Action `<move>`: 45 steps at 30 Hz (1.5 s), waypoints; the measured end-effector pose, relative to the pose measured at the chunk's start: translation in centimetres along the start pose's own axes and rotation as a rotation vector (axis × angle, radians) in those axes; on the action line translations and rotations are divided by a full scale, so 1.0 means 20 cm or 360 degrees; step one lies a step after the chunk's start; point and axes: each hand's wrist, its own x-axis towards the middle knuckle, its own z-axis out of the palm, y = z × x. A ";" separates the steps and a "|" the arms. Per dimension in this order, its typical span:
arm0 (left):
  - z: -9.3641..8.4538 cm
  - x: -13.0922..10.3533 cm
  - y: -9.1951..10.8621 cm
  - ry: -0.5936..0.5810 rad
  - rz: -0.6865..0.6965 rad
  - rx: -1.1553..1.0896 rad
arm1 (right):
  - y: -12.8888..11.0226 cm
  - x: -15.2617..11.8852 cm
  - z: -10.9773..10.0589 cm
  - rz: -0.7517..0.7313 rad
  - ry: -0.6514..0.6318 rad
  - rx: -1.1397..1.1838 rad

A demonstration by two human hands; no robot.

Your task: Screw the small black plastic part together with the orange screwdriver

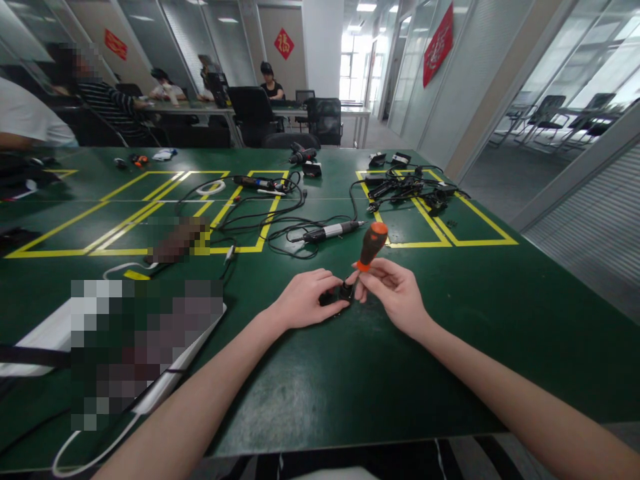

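An orange and black screwdriver stands tilted over the green table, its handle up and to the right. My right hand is closed around it low down, near the orange collar and the metal shaft. My left hand grips a small black part against the tabletop between thumb and fingers. The shaft points down at this part; whether its tip touches is hidden by the fingers. Just beyond both hands lies a grey and black electric screwdriver with a cable.
Tangled black cables and parts lie at the back right within yellow tape. A second corded tool and a drill lie farther back. A pixelated device with a white edge occupies the near left. People sit at the left and behind.
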 end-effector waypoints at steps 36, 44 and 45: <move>0.00 0.00 0.00 0.0029 0.0009 0.0038 | -0.02 -0.02 0.00 -0.0270 0.0059 -0.0363; 0.00 0.00 0.00 0.0025 0.0004 0.0048 | -0.01 -0.02 -0.01 -0.0236 0.0058 -0.0327; 0.00 0.00 0.00 0.0028 0.0004 0.0053 | 0.00 -0.02 0.00 -0.0248 0.0058 -0.0334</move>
